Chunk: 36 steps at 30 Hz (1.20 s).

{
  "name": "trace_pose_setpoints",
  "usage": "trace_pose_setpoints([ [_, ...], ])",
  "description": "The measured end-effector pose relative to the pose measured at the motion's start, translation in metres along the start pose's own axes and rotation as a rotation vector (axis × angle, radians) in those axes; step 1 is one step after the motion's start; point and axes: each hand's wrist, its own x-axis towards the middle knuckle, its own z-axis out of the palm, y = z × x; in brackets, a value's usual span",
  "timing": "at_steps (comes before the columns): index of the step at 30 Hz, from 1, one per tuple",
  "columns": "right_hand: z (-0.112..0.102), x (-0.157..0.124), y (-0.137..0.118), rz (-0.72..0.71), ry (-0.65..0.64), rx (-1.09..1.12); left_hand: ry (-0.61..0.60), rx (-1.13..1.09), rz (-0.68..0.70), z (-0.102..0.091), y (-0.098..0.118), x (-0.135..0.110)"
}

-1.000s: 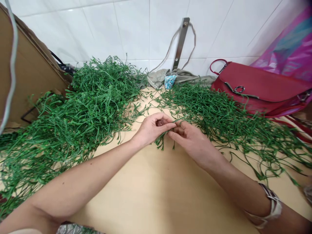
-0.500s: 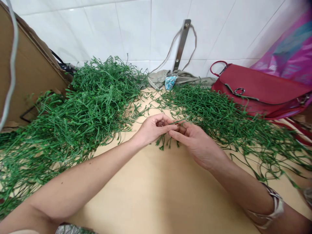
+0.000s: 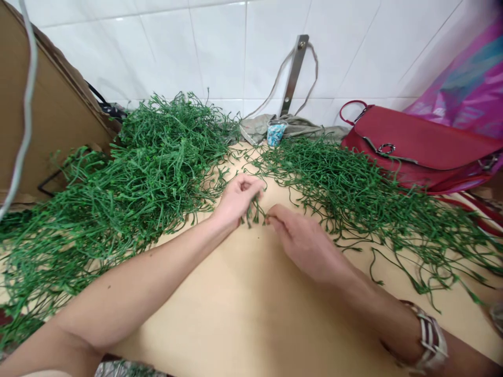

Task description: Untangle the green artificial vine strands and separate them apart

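Observation:
Above the middle of the light wooden table (image 3: 220, 293), my left hand (image 3: 238, 199) is closed on a few thin green stems (image 3: 254, 213). Their small forked tips hang below its fingers. My right hand (image 3: 301, 238), slightly blurred, has thumb and forefinger pinched together at the end of one of these stems, just right of the bunch. A big heap of green stems (image 3: 157, 157) spreads to the left of my hands, and a flatter pile of similar stems (image 3: 346, 183) lies to the right. Loose stems lie between the piles.
A patterned cup (image 3: 275, 133) stands at the back beside a grey cloth (image 3: 253, 129), below a metal bracket (image 3: 294, 76) on the tiled wall. A red handbag (image 3: 424, 139) and a pink plastic bag (image 3: 467, 94) are at right. Cardboard (image 3: 51, 104) stands at left.
My hands were together and have moved apart. The right hand has come down and a little toward me; the left has shifted slightly left with the stems.

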Motion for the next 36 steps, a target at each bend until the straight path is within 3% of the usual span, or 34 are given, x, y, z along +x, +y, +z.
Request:
trace_pose_setpoints([
  [3, 0.009, -0.009, -0.015, -0.151, -0.029, -0.057, 0.116, -0.095, -0.034, -0.005, 0.0, 0.007],
  [6, 0.0, -0.006, -0.009, -0.242, 0.169, -0.121, 0.024, -0.107, -0.001, -0.006, 0.001, 0.005],
  [12, -0.058, 0.015, 0.039, 0.072, 0.869, -0.392, -0.089, -0.108, 0.005, 0.0, 0.004, -0.003],
  [14, -0.061, 0.016, 0.043, 0.111, 0.944, -0.446, -0.103, -0.097, -0.001, 0.002, 0.005, -0.005],
  [16, -0.05, 0.015, 0.037, 0.024, 0.859, -0.382, -0.129, -0.097, 0.004, 0.004, 0.006, -0.007],
  [19, -0.023, 0.016, 0.021, -0.069, 0.608, -0.122, -0.199, -0.128, -0.002, 0.007, 0.008, -0.013],
  [22, -0.006, 0.018, 0.011, 0.045, 0.373, 0.204, -0.3, -0.186, -0.095, 0.009, 0.01, -0.019],
  [25, -0.008, 0.018, 0.01, 0.16, 0.207, 0.458, -0.357, -0.249, -0.202, 0.01, 0.011, -0.021],
  [32, -0.025, 0.017, 0.009, 0.189, 0.217, 0.533, -0.268, -0.365, -0.299, 0.009, 0.012, -0.019],
  [36, -0.023, 0.021, 0.02, 0.27, 0.23, 0.681, -0.306, -0.352, -0.272, 0.011, 0.011, -0.021],
])
